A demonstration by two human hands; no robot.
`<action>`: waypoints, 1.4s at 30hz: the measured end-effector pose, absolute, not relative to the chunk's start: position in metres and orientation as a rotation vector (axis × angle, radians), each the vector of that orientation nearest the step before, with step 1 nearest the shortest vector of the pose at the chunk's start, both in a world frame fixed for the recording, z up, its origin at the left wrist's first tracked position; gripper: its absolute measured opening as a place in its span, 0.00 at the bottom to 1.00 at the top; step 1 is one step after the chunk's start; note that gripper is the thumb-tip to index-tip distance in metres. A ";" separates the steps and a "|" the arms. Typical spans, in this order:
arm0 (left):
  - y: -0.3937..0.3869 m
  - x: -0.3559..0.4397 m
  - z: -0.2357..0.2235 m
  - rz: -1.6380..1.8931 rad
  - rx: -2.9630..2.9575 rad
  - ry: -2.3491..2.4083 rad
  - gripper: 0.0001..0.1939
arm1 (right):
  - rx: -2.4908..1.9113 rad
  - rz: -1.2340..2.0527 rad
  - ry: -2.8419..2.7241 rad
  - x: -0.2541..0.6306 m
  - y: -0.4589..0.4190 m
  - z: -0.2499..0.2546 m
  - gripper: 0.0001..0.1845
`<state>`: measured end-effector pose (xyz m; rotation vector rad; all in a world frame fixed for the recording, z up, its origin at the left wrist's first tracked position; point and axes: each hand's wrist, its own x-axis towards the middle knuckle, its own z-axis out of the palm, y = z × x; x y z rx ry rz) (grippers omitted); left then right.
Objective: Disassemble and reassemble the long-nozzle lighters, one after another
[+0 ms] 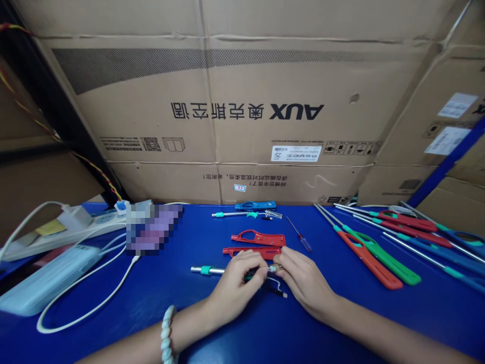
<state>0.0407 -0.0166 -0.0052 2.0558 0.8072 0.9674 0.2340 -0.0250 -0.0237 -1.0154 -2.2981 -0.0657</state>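
Observation:
My left hand (240, 278) is closed around the inner parts of a long-nosed gas lighter, with its metal tube (214, 271) and teal collar sticking out to the left. A small brass-and-clear part (276, 267), perhaps the fuel tank's valve end, is pinched in my right hand (303, 278), tight against the left fingertips. Below the fingers a black igniter piece (279, 292) hangs on a white wire. Just beyond lie two red lighter shell halves (263, 238), the nearer one partly hidden. Most of the held tank is covered by my fingers.
Farther back lie a blue shell (255, 206) and another tube assembly (233, 214). A purple screwdriver (304, 243) lies right of them. Assembled lighters (373, 260) fan out at right. A power bank (49, 280), cables and power strip (106, 221) occupy the left. Cardboard (242, 126) stands behind.

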 end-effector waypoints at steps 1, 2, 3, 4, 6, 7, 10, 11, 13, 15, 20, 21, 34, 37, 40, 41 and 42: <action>-0.017 0.041 -0.005 0.958 2.062 0.815 0.16 | -1.013 -0.090 -2.306 0.234 -0.025 -0.024 0.15; -0.017 0.040 -0.004 0.945 2.068 0.822 0.16 | -1.016 -0.111 -2.317 0.234 -0.024 -0.024 0.16; -0.016 0.040 -0.004 0.931 2.073 0.829 0.16 | -1.024 -0.126 -2.334 0.235 -0.024 -0.024 0.17; -0.016 0.040 -0.004 0.916 2.081 0.837 0.16 | -1.034 -0.136 -2.353 0.235 -0.024 -0.024 0.17; -0.016 0.040 -0.003 0.890 2.108 0.855 0.16 | -1.045 -0.156 -2.383 0.236 -0.023 -0.023 0.18; -0.016 0.040 -0.003 0.884 2.127 0.866 0.16 | -1.046 -0.171 -2.391 0.236 -0.022 -0.023 0.19; -0.016 0.039 -0.002 0.870 2.209 0.888 0.15 | -1.032 -0.205 -2.405 0.237 -0.021 -0.023 0.21; -0.016 0.039 -0.002 0.867 2.241 0.888 0.15 | -1.030 -0.202 -2.413 0.237 -0.021 -0.023 0.22; -0.016 0.038 -0.002 0.859 2.306 0.886 0.14 | -1.026 -0.186 -2.427 0.238 -0.021 -0.024 0.22; -0.016 0.037 -0.002 0.846 2.366 0.878 0.14 | -1.022 -0.170 -2.436 0.238 -0.021 -0.024 0.23; -0.015 0.036 -0.003 0.843 2.486 0.848 0.13 | -0.992 -0.172 -2.432 0.238 -0.022 -0.024 0.23; -0.015 0.035 -0.003 0.846 2.515 0.845 0.13 | -0.986 -0.178 -2.432 0.238 -0.022 -0.024 0.23; -0.012 0.033 0.000 0.787 2.849 0.696 0.14 | -0.959 -0.166 -2.456 0.240 -0.023 -0.024 0.22; -0.012 0.033 0.002 0.788 2.881 0.691 0.14 | -0.952 -0.167 -2.461 0.239 -0.024 -0.023 0.22; -0.013 0.034 0.002 0.775 2.853 0.725 0.13 | -0.958 -0.182 -2.453 0.238 -0.024 -0.023 0.23; -0.014 0.034 0.003 0.770 2.847 0.731 0.12 | -0.956 -0.182 -2.451 0.238 -0.024 -0.022 0.23; -0.014 0.034 0.003 0.767 2.845 0.735 0.12 | -0.952 -0.178 -2.446 0.238 -0.024 -0.022 0.23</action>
